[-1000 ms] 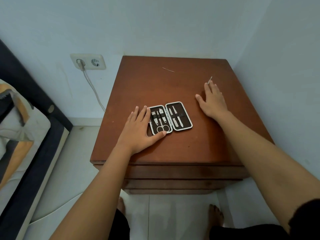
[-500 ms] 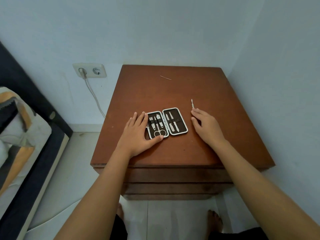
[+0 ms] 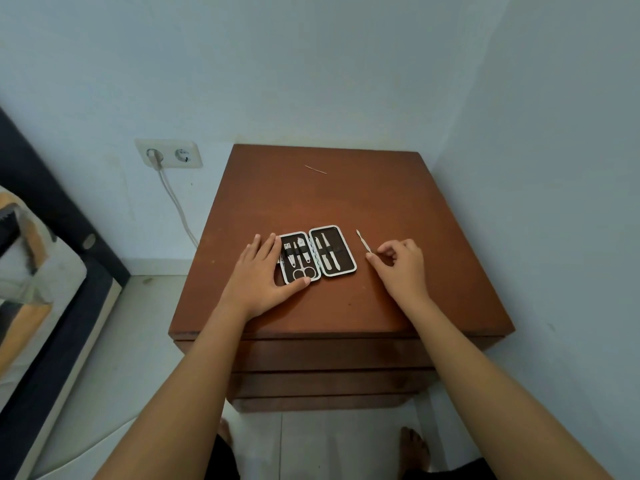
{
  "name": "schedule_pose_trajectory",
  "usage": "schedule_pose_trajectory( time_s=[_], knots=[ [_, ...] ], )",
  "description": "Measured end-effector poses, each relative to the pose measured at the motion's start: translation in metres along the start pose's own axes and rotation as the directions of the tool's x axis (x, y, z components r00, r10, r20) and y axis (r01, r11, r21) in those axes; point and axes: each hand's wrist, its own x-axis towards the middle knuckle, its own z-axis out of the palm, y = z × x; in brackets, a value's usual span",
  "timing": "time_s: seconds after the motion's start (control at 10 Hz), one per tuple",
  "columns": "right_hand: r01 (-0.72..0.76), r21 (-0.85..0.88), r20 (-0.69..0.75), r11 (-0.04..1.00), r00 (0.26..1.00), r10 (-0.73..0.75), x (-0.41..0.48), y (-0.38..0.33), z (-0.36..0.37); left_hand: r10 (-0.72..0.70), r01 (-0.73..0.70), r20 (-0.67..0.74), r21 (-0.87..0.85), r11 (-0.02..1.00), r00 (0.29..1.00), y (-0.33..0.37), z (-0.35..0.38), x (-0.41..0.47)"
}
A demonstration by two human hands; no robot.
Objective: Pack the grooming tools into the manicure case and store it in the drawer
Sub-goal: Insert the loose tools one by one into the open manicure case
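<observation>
Fingertips (image 3: 370, 258) of the right hand (image 3: 403, 268): thumb and forefinger pinched on the near end of a slim metal cuticle tool (image 3: 363, 240), other fingers curled loosely. A second ago this hand was reaching far out from the manicure case (image 3: 318, 252), toward the back right of the top; now hand and tool sit just right of the case, tool tip pointing away from the person.

Left hand (image 3: 265, 278): flat, fingers together along the case's left edge, thumb across its near edge by the scissor loops; unchanged from the earlier views, steadying the case.

Manicure case: open flat, white-rimmed, dark lining, near the middle of the wooden nightstand (image 3: 433, 278). Left half holds small scissors (image 3: 303, 268) and other small tools under elastic bands; right half holds two slim implements, with room beside them.

Judgement: the loose tool is fetched; slotting it into the right half comes next, then closing and storing. Drawers below the case appear closed.

Also listed: thin sliver (image 3: 316, 169), well behind the case; wall socket (image 3: 168, 154) left of it.

Writing: no brand or label legible.
</observation>
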Motion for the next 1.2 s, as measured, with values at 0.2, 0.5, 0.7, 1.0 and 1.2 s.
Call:
schedule_pose_trajectory(
  time_s=[0.2,0.5,0.7,1.0,1.2],
  knots=[
    [-0.115,-0.105,0.055,0.988,0.991,0.121,0.012,-0.008,0.005,0.003,-0.003,-0.001,-0.015,1.000,1.000,0.000,0.000,0.000],
    [-0.084,0.118,0.105,0.990,0.992,0.071,-0.024,-0.021,0.003,0.003,-0.003,-0.003,-0.012,1.000,1.000,-0.001,0.001,0.000],
    [-0.077,0.131,0.093,0.988,0.994,0.065,-0.038,-0.029,0.002,0.002,-0.002,-0.001,-0.020,1.000,1.000,-0.001,0.001,0.000],
    [-0.220,0.164,0.086,0.962,0.974,0.208,-0.032,-0.044,0.010,0.001,-0.001,0.004,-0.019,1.000,1.000,-0.002,0.001,0.001],
    [-0.205,0.150,0.041,0.967,0.979,0.201,-0.035,-0.043,0.014,0.004,-0.003,0.001,-0.016,1.000,1.000,-0.001,0.001,0.001]
  ],
)
